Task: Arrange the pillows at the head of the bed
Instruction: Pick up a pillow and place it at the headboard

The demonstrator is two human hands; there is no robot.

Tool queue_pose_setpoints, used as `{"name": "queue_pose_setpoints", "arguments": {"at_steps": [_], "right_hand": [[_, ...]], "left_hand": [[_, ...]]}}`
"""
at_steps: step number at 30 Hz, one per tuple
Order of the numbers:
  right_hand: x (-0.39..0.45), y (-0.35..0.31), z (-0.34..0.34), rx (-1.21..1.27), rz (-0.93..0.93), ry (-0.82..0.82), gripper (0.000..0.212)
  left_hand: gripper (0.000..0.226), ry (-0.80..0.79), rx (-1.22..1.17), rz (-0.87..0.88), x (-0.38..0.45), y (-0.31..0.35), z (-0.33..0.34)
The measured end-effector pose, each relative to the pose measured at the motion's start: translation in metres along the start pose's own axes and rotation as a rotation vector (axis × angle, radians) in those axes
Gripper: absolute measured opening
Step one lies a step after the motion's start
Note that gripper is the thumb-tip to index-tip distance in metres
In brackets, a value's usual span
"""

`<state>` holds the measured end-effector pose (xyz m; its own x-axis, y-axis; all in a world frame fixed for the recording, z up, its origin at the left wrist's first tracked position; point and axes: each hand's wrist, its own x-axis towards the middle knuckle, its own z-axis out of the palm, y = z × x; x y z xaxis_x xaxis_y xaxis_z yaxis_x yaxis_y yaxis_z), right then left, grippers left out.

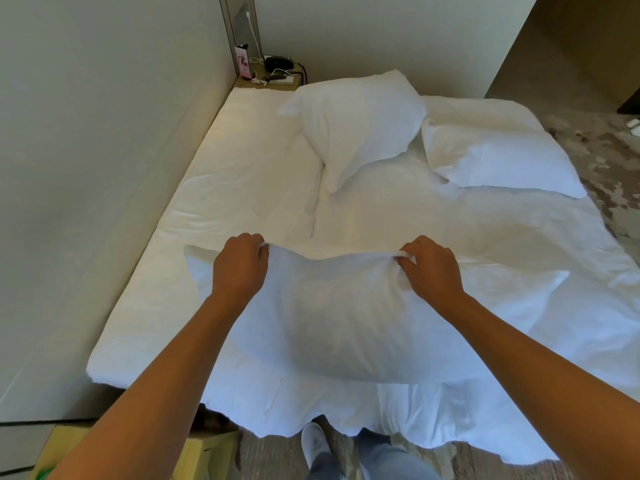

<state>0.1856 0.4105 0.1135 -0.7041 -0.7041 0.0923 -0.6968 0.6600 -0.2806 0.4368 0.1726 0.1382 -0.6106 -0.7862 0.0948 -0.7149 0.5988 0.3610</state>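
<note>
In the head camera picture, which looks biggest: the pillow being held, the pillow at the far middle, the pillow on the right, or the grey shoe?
1. Held pillow, though it is nearest the camera.
2. Middle pillow and right pillow look alike; I won't rank them.
3. Shoe, smallest.

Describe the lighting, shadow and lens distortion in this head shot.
Head view: soft, even light, no glare; the held pillow is shaded bluish underneath, between left hand and right hand; wide-angle lens bows the wall and bed edges; fine detail slightly soft.
</note>
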Motion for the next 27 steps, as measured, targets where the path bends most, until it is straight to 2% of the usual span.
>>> {"name": "queue_pose_setpoints", "arguments": {"at_steps": [5,7,10,12,14,16,20,23,25,27], "right_hand": [[0.005,0.007,-0.009,0.16,-0.019,0.039,0.028],[0.006,0.016,-0.012,0.112,-0.019,-0.029,0.034],[0.004,0.034,-0.01,-0.012,-0.006,-0.18,0.06],[0.002,0.043,-0.009,-0.063,-0.025,-0.198,0.075],[0.002,0.048,-0.006,-0.102,-0.043,-0.206,0.08],[0.005,0.05,-0.004,-0.096,-0.017,-0.229,0.073],[0.012,0.052,0.0,-0.054,0.016,-0.193,0.035],[0.013,0.052,0.0,0.011,0.031,-0.043,0.032],[0.012,0.052,-0.001,0.068,0.031,0.045,0.028],[0.01,0.049,-0.002,0.158,0.054,0.067,0.023]], "left_hand": [[0.029,-0.039,0.128,-0.002,0.002,0.008,-0.006],[0.028,-0.083,0.179,-0.005,0.003,0.011,-0.004],[0.024,-0.143,0.288,-0.016,0.001,0.014,0.0],[0.02,-0.153,0.395,-0.004,-0.001,0.018,0.004],[0.018,-0.145,0.482,0.022,-0.003,0.024,0.008],[0.017,-0.139,0.523,0.04,-0.004,0.03,0.013],[0.019,-0.123,0.409,0.031,0.002,0.034,0.023],[0.025,-0.126,0.172,-0.019,0.005,0.026,0.028],[0.026,-0.147,0.087,-0.042,0.005,0.018,0.033],[0.03,-0.169,0.05,-0.063,0.005,0.008,0.038]]}}
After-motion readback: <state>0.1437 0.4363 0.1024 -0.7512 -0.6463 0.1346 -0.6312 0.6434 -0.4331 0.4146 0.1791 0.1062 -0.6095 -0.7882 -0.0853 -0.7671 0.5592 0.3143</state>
